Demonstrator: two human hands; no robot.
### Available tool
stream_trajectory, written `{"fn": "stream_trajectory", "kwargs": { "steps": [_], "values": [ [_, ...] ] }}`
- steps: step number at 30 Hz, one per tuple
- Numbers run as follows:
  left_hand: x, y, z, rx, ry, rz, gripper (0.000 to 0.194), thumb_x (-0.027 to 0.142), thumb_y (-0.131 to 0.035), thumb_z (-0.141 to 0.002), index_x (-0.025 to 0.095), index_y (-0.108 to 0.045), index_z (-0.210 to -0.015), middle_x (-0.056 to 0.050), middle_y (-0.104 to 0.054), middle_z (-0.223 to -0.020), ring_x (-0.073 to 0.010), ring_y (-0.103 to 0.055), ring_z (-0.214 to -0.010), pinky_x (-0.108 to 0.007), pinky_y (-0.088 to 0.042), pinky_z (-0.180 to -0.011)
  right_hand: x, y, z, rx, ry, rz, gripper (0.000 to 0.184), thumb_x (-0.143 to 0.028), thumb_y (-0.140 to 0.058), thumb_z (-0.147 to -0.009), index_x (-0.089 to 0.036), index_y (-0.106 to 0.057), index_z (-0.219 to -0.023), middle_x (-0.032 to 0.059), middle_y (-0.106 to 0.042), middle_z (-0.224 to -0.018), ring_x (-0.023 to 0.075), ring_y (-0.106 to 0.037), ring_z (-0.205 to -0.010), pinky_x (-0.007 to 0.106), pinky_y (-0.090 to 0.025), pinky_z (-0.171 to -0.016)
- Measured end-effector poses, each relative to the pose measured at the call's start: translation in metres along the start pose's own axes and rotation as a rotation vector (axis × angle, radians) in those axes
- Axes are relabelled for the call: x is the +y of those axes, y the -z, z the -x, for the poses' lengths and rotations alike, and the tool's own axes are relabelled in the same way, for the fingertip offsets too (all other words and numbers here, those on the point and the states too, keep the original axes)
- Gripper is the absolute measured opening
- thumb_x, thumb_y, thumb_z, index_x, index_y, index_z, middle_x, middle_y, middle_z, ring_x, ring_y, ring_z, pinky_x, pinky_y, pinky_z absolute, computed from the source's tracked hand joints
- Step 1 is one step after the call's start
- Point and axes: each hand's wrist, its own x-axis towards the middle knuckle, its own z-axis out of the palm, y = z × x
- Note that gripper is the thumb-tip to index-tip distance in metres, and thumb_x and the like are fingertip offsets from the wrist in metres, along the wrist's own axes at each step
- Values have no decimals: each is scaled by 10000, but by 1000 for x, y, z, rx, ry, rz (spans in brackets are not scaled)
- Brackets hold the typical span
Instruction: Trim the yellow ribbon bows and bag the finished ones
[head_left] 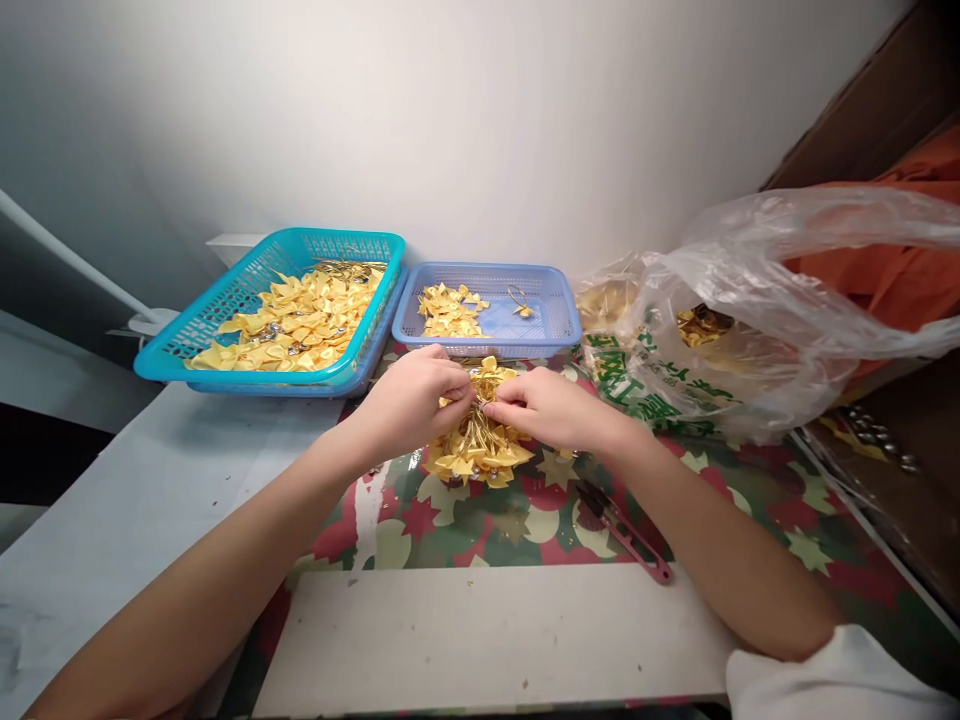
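A bundle of yellow ribbon bows [480, 462] with gold elastic cords lies in front of me, its cords gathered in the middle and the bows fanned out towards me and away. Small silvery bits show among the bows. My left hand [424, 392] is closed at the bundle's left side, fingertips pinched by the gold cords. From the right, my right hand [566, 408] pinches the same gathered middle with thumb and forefinger. The fingertips of both hands nearly meet, and exactly which strand each one grips is too small to make out.
A turquoise basket [161, 345] heaped with yellow bows stands at the left. Beside it, a blue basket [559, 305] holds fewer bows. A clear plastic bag [780, 370] sits at the right. Pink-handled thread snips [634, 540] lie near my right forearm, by a white board [480, 640].
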Motion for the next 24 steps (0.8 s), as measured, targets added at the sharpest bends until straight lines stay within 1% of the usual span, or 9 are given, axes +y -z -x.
{"fn": "stream_trajectory", "kwargs": {
  "steps": [3, 6, 9, 11, 13, 15, 17, 19, 24],
  "values": [
    [-2, 3, 2, -30, 40, 92, 271, 180, -499, -809, 204, -433, -547, -22, -603, -612, -180, -563, -727, -288, -445, -650, -4, -4, 1, 5, -26, -6, 369, -248, -488, -879, -178, -387, -531, -20, -485, -541, 89, -373, -512, 284, -217, -529],
    [-3, 6, 3, -28, 93, 137, 242, 133, -472, -763, 202, -402, -543, -33, -643, -703, -180, -610, -791, -283, -458, -650, -5, -5, 1, 7, -60, -1, 349, -198, -497, -829, -181, -356, -510, -31, -435, -504, 82, -341, -486, 285, -202, -515],
    [-4, 7, 3, -43, 134, 58, 236, 106, -467, -745, 202, -388, -544, -30, -626, -679, -178, -596, -775, -275, -445, -629, -3, -3, 1, -41, -93, 3, 334, -170, -496, -789, -181, -339, -494, -42, -374, -481, 76, -294, -474, 284, -188, -505],
    [-5, 8, 3, -52, 163, -18, 227, 131, -485, -781, 204, -419, -576, -32, -613, -664, -185, -574, -770, -275, -427, -617, -2, -2, 1, -65, -99, 4, 327, -162, -496, -776, -181, -334, -492, -46, -344, -479, 75, -276, -471, 285, -181, -497],
    [-6, 9, 2, -69, 181, -50, 161, 177, -508, -824, 203, -481, -668, -33, -622, -709, -191, -565, -773, -278, -411, -618, -2, -2, 0, -79, -93, 2, 328, -167, -501, -781, -180, -338, -497, -46, -339, -480, 74, -276, -468, 284, -179, -493],
    [-7, 12, 3, -105, 191, -15, 26, 219, -524, -854, 201, -539, -841, -30, -650, -789, -186, -575, -770, -277, -402, -624, -2, -1, 0, -66, -77, -5, 332, -181, -505, -807, -178, -361, -508, -43, -371, -489, 74, -292, -473, 281, -188, -500],
    [-7, 16, 3, -167, 196, 47, 169, 244, -522, -877, 198, -547, -1038, -24, -679, -836, -175, -591, -753, -272, -402, -631, -2, -1, -1, -14, -52, -12, 330, -202, -507, -843, -171, -412, -529, -31, -446, -520, 75, -334, -493, 275, -211, -518],
    [-7, 20, 3, -232, 195, 74, 233, 265, -509, -894, 201, -568, -1110, -19, -695, -819, -173, -601, -738, -269, -401, -629, -1, 0, -1, 40, -25, -15, 321, -224, -514, -875, -163, -485, -561, -14, -526, -569, 81, -391, -527, 268, -236, -542],
    [-7, 26, 2, -312, 107, 77, 189, 274, -527, -880, 213, -706, -871, -23, -703, -745, -168, -607, -712, -266, -395, -622, -1, 1, -2, 92, 11, -55, 254, -214, -534, -902, -152, -638, -679, 6, -612, -652, 87, -447, -574, 258, -271, -571]
  ]
}}
